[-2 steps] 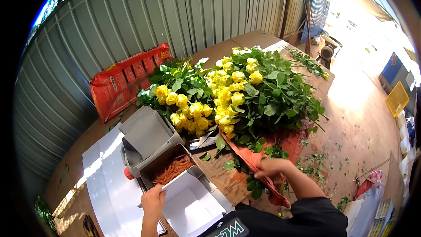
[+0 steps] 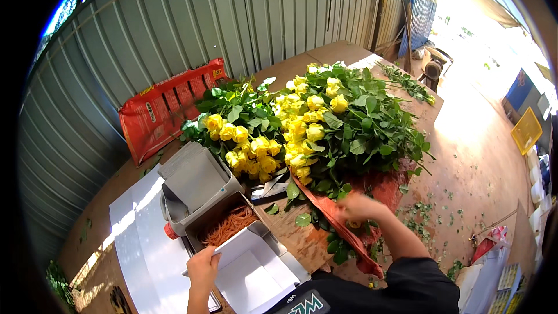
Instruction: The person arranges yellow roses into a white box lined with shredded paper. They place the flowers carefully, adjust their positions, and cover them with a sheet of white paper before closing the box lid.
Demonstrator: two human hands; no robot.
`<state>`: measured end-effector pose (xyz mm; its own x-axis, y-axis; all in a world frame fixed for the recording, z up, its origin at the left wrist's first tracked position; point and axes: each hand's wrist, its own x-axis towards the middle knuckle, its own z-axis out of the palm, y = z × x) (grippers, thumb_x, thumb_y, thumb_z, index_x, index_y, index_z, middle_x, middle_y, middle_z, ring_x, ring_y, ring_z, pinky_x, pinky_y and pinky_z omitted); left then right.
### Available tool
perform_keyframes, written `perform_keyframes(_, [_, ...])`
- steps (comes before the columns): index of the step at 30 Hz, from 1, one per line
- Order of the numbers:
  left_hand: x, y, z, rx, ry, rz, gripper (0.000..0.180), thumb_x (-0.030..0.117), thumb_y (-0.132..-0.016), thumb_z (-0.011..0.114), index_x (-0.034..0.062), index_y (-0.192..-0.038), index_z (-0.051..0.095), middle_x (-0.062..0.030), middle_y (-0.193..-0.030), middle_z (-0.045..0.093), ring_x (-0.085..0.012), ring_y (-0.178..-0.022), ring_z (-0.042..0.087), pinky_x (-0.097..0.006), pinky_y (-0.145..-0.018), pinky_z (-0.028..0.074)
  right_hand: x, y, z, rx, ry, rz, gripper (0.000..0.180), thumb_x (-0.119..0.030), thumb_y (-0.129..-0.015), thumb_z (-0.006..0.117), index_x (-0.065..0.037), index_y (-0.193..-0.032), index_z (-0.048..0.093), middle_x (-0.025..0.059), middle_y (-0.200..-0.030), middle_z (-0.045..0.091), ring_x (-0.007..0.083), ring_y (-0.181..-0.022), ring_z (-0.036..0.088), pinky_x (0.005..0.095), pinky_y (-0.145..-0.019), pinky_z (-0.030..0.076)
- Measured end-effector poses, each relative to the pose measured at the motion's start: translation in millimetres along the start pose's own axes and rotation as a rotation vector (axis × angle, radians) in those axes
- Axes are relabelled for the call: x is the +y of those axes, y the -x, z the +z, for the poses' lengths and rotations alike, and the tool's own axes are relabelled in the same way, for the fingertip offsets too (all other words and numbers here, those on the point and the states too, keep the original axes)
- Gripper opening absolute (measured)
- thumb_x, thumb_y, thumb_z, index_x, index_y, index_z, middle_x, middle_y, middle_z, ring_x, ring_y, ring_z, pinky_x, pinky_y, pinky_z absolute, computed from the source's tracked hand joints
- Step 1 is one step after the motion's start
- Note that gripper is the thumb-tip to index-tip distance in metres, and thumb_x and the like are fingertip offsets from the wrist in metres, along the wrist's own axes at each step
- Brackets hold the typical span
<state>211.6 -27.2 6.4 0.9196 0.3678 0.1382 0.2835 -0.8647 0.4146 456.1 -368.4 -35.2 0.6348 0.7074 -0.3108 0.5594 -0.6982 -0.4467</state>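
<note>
Yellow, leafy roses (image 2: 314,131) lie on the brown wooden desk (image 2: 302,243); nearer than them, the left hand (image 2: 202,266) pinches white paper (image 2: 237,243); right hand (image 2: 357,207) blurred, grip unclear. Likely a reaching step, next needing gentle hold.

Two hands (image 2: 201,265), two rose heaps (image 2: 360,122)

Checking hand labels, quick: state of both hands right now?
Left hand: closed, holding a white sheet by its edge.
Right hand: blurred at the red sheet; open or closed, can't tell.
</note>
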Motion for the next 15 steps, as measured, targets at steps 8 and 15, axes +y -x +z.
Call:
perform_keyframes(8, [3.6,-3.5,2.2,0.003,0.025,-0.031,0.011,0.013,-0.071,0.061,0.0061,-0.078,0.057,-0.0112,-0.068,0.057,-0.03,-0.066,0.056,-0.037,-0.058,0.043,47.3,-127.0,-150.9,0.875,0.437,0.458,0.023,-0.008,-0.074,0.051,-0.004,-0.095,0.058,0.0122,-0.093,0.059,0.0303,-0.086,0.058,0.04,-0.074,0.045])
perform_keyframes(15, [6.4,2.5,-5.7,-0.032,0.008,-0.096,0.01,0.012,-0.071,0.062,0.0074,-0.079,0.06,-0.0102,-0.07,0.059,-0.0282,-0.066,0.057,-0.035,-0.059,0.044,62.9,-168.8,-217.9,0.951,0.075,0.491,0.03,-0.021,-0.071,0.061,-0.005,-0.095,0.057,0.0163,-0.107,0.052,0.034,-0.094,0.055,0.0395,-0.079,0.046])
